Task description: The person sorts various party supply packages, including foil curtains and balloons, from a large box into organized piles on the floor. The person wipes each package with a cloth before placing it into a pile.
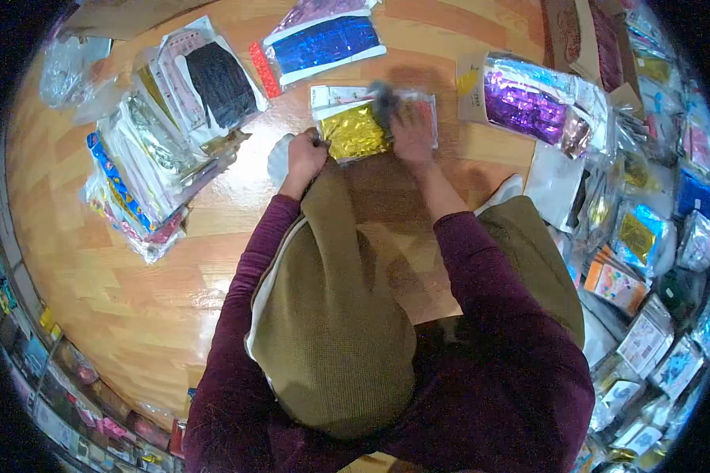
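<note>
A clear pack with shiny gold foil [353,132] lies on the floor in front of me, with pale printed card showing behind the foil. At its left edge, my left hand [306,156] is closed with curled fingers, and a small dark spot shows at the fingertips. My right hand [412,135] reaches over the right part of the pack, its fingers blurred by motion. Right beside those fingers is a dark grey smeared thing [383,102]; I cannot tell what it is or whether the hand grips it. A translucent round piece [278,159] lies left of my left wrist.
Stacked packs [154,150] lie at left, one with black fringe [219,83]. A blue foil pack [323,46] lies beyond the gold one, a purple foil pack [525,102] at right. Many packets [639,236] crowd the right side near a cardboard box [568,39]. Olive fabric [339,315] covers my legs.
</note>
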Demonstrator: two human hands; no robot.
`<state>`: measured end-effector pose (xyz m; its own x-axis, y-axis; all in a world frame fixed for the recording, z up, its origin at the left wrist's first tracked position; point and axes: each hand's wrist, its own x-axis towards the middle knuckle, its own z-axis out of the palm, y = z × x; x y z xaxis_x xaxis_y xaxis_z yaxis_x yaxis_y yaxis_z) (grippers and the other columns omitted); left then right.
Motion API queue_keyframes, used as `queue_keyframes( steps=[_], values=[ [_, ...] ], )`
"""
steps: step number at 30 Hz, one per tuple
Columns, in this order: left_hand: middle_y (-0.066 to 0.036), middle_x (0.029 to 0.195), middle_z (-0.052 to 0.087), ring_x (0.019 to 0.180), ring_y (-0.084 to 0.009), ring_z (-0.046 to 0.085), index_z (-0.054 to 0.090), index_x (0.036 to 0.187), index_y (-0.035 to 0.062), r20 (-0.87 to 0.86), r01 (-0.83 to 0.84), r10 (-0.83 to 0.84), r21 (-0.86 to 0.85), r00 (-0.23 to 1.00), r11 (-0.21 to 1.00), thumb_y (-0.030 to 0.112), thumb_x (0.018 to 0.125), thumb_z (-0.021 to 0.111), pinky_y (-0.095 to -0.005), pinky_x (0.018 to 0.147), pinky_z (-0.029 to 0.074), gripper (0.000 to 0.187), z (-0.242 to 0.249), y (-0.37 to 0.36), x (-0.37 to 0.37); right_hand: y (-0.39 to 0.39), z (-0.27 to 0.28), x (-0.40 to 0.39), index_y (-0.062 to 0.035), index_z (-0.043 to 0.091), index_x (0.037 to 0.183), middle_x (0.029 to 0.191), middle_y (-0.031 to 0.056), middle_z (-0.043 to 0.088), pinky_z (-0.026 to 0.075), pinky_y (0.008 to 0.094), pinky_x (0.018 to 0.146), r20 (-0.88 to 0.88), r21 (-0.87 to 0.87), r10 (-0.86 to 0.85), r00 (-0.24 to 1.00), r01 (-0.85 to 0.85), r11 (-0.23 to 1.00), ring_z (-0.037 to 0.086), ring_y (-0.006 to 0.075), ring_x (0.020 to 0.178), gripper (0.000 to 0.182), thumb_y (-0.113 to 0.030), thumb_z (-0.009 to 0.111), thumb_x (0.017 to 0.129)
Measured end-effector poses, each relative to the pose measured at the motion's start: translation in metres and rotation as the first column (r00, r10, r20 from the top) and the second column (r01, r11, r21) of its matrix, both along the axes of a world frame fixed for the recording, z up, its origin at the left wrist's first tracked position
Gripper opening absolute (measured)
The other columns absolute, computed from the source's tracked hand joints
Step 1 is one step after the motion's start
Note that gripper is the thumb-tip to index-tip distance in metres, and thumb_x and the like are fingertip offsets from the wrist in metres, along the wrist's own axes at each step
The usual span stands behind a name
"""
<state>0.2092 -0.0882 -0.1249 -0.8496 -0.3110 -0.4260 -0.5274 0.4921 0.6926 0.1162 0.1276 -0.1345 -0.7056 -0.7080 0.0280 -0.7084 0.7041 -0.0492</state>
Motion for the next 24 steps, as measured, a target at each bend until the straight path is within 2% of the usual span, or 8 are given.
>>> queue_keyframes(
  steps=[2,5,7,11,15,17,21,24],
  values=[
    [-0.020,0.078,0.061,0.075,-0.0336,0.059,0.060,0.088,0.0020,0.009,-0.031,0.031,0.044,0.999,0.999,0.017,0.070,0.063,-0.0374,0.066,0.046,0.024,0.004,-0.001,0.004,0.026,0.000,-0.010,-0.0043,0.050,0.112,0.131,0.0162,0.035,0.025,0.0465,0.101,-0.080,-0.026,-0.011,0.997,0.008,1.000,0.031,0.0374,0.120,0.037,-0.012,0.041,0.078],
    [-0.020,0.081,0.061,0.076,-0.0325,0.060,0.060,0.094,0.0034,0.009,-0.070,0.070,0.058,0.998,0.996,0.016,0.071,0.062,-0.0361,0.067,0.046,0.026,0.005,-0.004,0.006,0.053,-0.004,-0.019,-0.0040,0.048,0.115,0.132,0.0175,0.032,0.023,0.0443,0.102,-0.016,0.146,-0.312,0.950,0.311,0.939,0.030,0.0380,0.120,0.039,-0.012,0.043,0.077],
    [-0.020,0.082,0.061,0.077,-0.0320,0.060,0.060,0.096,0.0040,0.011,-0.090,0.089,0.060,0.996,0.994,0.015,0.072,0.062,-0.0353,0.068,0.046,0.027,0.009,-0.004,0.010,0.066,-0.005,-0.016,-0.0038,0.046,0.117,0.129,0.0179,0.035,0.028,0.0419,0.098,0.127,-0.101,-0.418,0.899,0.431,0.897,0.032,0.0391,0.117,0.046,-0.003,0.046,0.071],
    [-0.020,0.079,0.061,0.073,-0.0312,0.060,0.060,0.094,0.0036,-0.117,-0.124,0.135,0.091,0.984,0.988,0.012,0.072,0.061,-0.0340,0.066,0.045,0.023,0.032,-0.012,0.023,0.081,0.003,0.022,-0.0044,0.046,0.118,0.128,0.0203,0.036,0.031,0.0409,0.096,0.227,-0.012,-0.545,0.807,0.562,0.827,0.035,0.0401,0.113,0.048,-0.003,0.049,0.070],
    [-0.016,0.074,0.057,0.066,-0.0255,0.057,0.056,0.081,-0.0010,-0.283,-0.219,0.212,0.004,0.935,0.976,0.009,0.070,0.065,-0.0322,0.061,0.043,0.018,0.034,-0.021,0.028,0.083,-0.013,0.038,-0.0039,0.046,0.116,0.126,0.0219,0.037,0.033,0.0420,0.092,0.136,-0.204,-0.537,0.833,0.554,0.808,0.039,0.0406,0.108,0.051,-0.001,0.055,0.066],
    [-0.013,0.075,0.058,0.067,-0.0175,0.056,0.053,0.086,-0.0027,-0.026,-0.221,0.236,0.261,0.971,0.940,0.008,0.069,0.067,-0.0289,0.060,0.043,0.024,0.044,-0.023,0.018,0.079,-0.009,0.037,-0.0024,0.047,0.112,0.123,0.0216,0.039,0.034,0.0421,0.090,0.158,-0.173,-0.567,0.809,0.588,0.790,0.040,0.0404,0.106,0.050,-0.002,0.059,0.063],
    [-0.010,0.084,0.060,0.073,-0.0144,0.056,0.053,0.097,-0.0051,-0.028,-0.173,0.256,0.666,0.966,0.726,-0.002,0.072,0.062,-0.0252,0.065,0.045,0.027,0.023,-0.015,-0.001,0.079,-0.005,0.034,-0.0010,0.049,0.108,0.117,0.0215,0.043,0.035,0.0428,0.088,0.198,-0.079,-0.586,0.786,0.608,0.790,0.041,0.0407,0.103,0.047,-0.006,0.062,0.063],
    [-0.009,0.086,0.061,0.073,-0.0123,0.057,0.055,0.098,-0.0041,-0.009,-0.185,0.284,0.741,0.959,0.645,-0.006,0.073,0.058,-0.0245,0.065,0.046,0.025,0.039,-0.013,-0.019,0.083,-0.011,0.031,-0.0011,0.049,0.108,0.114,0.0216,0.045,0.035,0.0436,0.087,0.107,-0.136,-0.571,0.814,0.581,0.803,0.042,0.0412,0.100,0.046,-0.006,0.061,0.063]
  ],
)
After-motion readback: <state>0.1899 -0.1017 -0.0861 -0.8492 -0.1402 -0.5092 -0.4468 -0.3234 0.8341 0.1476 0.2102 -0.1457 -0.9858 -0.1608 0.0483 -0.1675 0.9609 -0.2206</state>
